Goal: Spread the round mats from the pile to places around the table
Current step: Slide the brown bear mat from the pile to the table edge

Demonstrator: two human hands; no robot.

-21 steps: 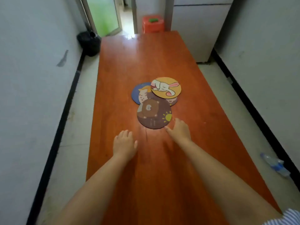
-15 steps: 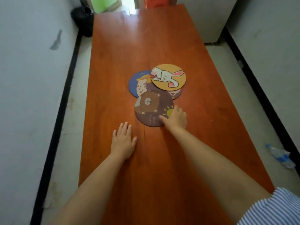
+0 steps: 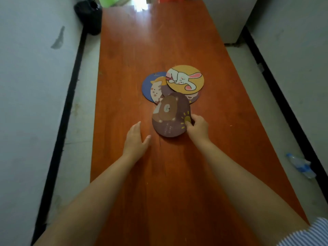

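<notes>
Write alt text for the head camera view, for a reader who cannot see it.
A person's right hand pinches the edge of a brown bear mat, tilting it up from a pile of round mats on a long wooden table. The left hand rests open nearby.

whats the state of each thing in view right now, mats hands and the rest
bear mat: pinched at its right edge, tilted up off the table
rabbit mat: flat, top of the pile
blue mat: flat, partly covered
bottom mat: mostly hidden under the rabbit mat
right hand: shut on the bear mat
left hand: open, empty, on the table
bottle: lying on the floor
</notes>
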